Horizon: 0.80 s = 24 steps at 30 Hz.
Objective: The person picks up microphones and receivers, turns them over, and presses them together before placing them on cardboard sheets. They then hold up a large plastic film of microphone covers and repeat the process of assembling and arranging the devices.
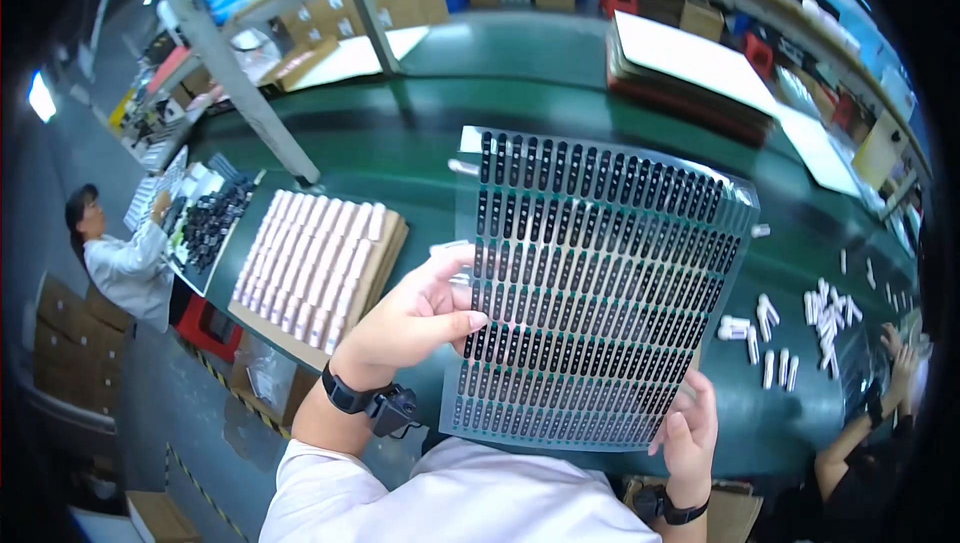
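A clear plastic sheet point(590, 288) bearing rows of black oblong stickers with small light dots is held up in front of me, over the green table. My left hand point(425, 313) grips its left edge, thumb on the near face and fingers behind it. At the lower right corner, my right hand point(690, 428) pinches the sheet between thumb and fingers. Left of the sheet, rows of small pale pink and white cylinders point(315, 253) lie on a cardboard stack point(393, 248). Part of the table is hidden behind the sheet.
Loose white pieces point(825, 313) lie scattered on the green table point(440, 103) at the right, near another person's hands point(900, 358). Another person point(125, 253) sits far left beside black parts point(210, 223). A metal post point(235, 83) and white boards point(690, 63) stand beyond.
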### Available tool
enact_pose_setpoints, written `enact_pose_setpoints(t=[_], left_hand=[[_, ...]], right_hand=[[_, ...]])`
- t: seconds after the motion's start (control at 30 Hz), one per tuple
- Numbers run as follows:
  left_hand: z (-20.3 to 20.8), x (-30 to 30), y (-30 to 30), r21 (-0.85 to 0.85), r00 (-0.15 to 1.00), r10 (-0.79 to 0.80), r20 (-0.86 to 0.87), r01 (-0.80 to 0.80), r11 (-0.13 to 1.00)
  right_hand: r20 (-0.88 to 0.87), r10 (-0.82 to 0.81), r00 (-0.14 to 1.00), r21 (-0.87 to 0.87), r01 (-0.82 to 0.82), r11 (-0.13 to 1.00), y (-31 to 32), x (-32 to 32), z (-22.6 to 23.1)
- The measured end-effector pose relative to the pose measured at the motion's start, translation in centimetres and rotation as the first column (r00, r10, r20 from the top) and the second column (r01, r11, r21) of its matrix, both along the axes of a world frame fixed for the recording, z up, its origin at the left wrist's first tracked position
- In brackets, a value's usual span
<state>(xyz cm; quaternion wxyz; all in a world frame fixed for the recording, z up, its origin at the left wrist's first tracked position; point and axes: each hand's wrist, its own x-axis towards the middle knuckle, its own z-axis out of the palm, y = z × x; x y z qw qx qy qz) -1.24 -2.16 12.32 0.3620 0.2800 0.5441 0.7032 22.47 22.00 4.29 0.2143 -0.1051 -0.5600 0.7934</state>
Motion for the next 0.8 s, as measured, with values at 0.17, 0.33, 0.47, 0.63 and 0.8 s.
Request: enact_pose_setpoints(t=[0.17,0.33,0.47,0.63,0.8], left_hand=[[4.8,-0.9,-2.3,0.131,0.986,0.111,-0.127,-0.094,0.987],[9.5,-4.0,-1.9,0.291,0.963,0.224,-0.152,-0.173,0.941],[14.8,-9.1,1.4,0.471,0.946,0.262,-0.191,-0.146,0.87],[19.8,-16.9,6.2,0.356,0.907,0.364,-0.211,-0.276,0.893],[22.4,-26.7,7.9,0.521,0.902,0.431,-0.032,-0.353,0.778]], right_hand=[[-0.03,-0.009,1.0,0.025,0.009,1.0,0.9,0.5,-0.8],[-0.093,-0.006,0.996,0.035,0.009,0.999,0.9,0.3,-0.1],[-0.1,-0.016,0.995,0.054,0.021,0.998,0.8,0.4,0.2],[-0.08,-0.064,0.995,0.071,0.07,0.995,1.1,1.0,0.3],[-0.047,-0.05,0.998,0.143,0.057,0.988,1.4,0.2,1.7]])
